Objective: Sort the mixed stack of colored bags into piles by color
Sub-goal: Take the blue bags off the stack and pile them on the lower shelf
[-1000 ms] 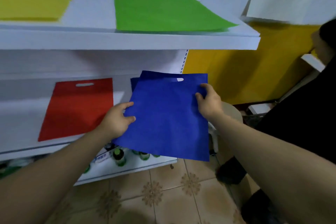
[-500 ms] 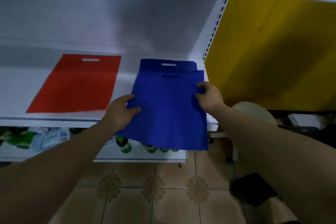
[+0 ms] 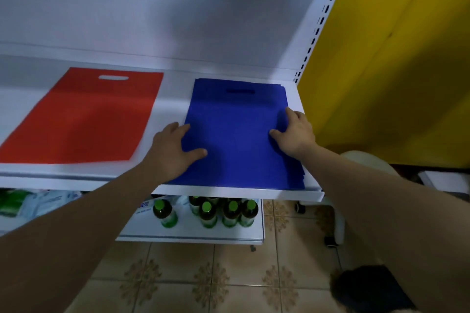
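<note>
1. White shelf [image 3: 173, 109] at mid-height, front lip towards the camera.
2. Behind it, plain white back panel [image 3: 152, 7].
3. At the right end, white upright [image 3: 321, 23] punched with a row of dark slots.
4. Right of the upright, yellow panel [image 3: 394, 58] with a vertical seam.
5. Below, lower white shelf [image 3: 190, 232] carrying a cluster of upright brown bottles [image 3: 208, 213] with green caps.
6. Left of the bottles, pale packets [image 3: 50, 201] and a green pack [image 3: 12, 204], both blurred.
7. Beige floor tiles [image 3: 190, 274] with floral motifs.
8. At the right, pale round stool [image 3: 366, 160] on castors.
9. Near the bottom right corner, dark blurred shape [image 3: 368, 287], not identifiable.
</note>
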`<state>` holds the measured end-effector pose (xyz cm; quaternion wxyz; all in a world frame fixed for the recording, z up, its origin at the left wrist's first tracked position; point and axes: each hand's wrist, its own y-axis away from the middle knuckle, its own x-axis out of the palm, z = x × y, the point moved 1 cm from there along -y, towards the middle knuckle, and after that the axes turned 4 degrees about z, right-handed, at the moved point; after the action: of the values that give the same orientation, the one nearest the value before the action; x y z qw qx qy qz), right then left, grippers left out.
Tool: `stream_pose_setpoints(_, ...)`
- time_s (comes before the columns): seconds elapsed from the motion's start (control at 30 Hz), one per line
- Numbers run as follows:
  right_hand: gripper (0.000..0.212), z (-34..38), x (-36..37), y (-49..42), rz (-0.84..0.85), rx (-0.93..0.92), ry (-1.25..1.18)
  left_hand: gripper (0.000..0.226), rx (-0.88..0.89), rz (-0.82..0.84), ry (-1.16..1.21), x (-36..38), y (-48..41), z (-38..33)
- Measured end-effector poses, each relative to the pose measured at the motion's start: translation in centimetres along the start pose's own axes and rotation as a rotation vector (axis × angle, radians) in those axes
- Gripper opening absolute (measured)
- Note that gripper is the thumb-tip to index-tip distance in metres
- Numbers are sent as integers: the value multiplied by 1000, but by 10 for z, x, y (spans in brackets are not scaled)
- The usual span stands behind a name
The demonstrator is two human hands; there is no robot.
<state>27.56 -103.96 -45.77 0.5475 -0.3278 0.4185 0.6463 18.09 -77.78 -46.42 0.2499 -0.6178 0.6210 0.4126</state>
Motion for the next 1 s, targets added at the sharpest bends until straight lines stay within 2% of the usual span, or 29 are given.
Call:
stream_pose_setpoints(0.07, 70, -3, 4, -1, -27, 33, 53, 96, 49, 64, -83, 4, 10, -2)
stream_pose_setpoints(0.17, 64, 0, 7, 2, -68, 7, 9, 121, 127, 180, -189, 8, 28, -9)
stream_pose_setpoints(0.27, 58, 3, 9, 5, -71, -30, 6, 139, 159, 194, -246, 11, 32, -7)
stream_pose_setpoints(0.5, 51, 5, 10, 1, -78, -34, -37, 92, 133, 105, -218, 13, 24, -8)
stream_pose_setpoints(0.77, 50, 1, 15, 4, -9, -91, 92, 84, 120, 112, -243, 15, 23, -10)
stream_pose_setpoints(1.0, 56, 16, -4, 21, 33, -75, 143, 85, 59, 177, -148, -4, 34, -24)
